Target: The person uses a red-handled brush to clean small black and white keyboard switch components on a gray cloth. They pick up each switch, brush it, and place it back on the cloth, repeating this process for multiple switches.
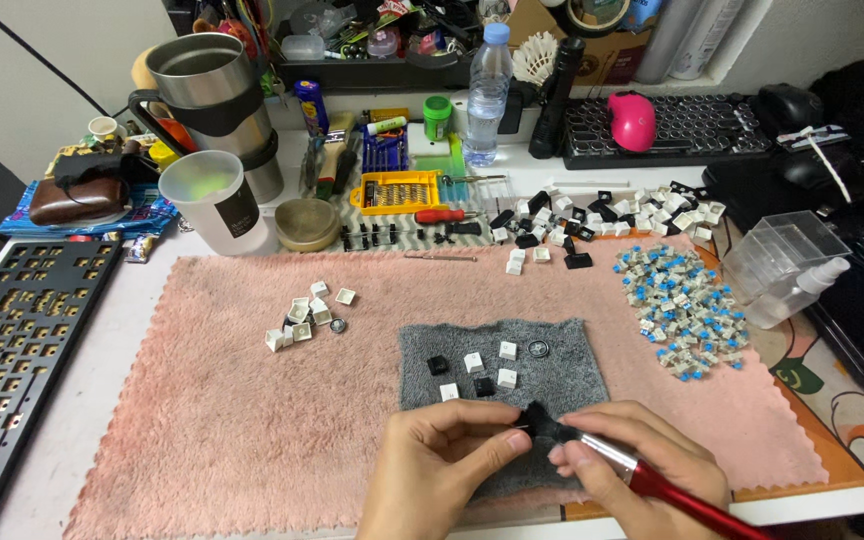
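Observation:
My left hand (439, 462) pinches a small dark keycap (524, 427) at the near edge of a grey cloth (562, 365). In my right hand (642, 462) is a red-handled brush (672, 490); its black bristles touch the keycap. Several white and black keycaps (476, 362) lie on the grey cloth just beyond my fingers. The cloth rests on a pink fluffy mat (212, 420).
A small cluster of white keycaps (307, 315) lies on the mat's left. A heap of blue key switches (682, 310) lies at right, with loose keycaps (602, 215) behind. An empty keyboard frame (12, 350) sits far left. Cups, a water bottle (485, 90) and a screwdriver set (394, 190) crowd the back.

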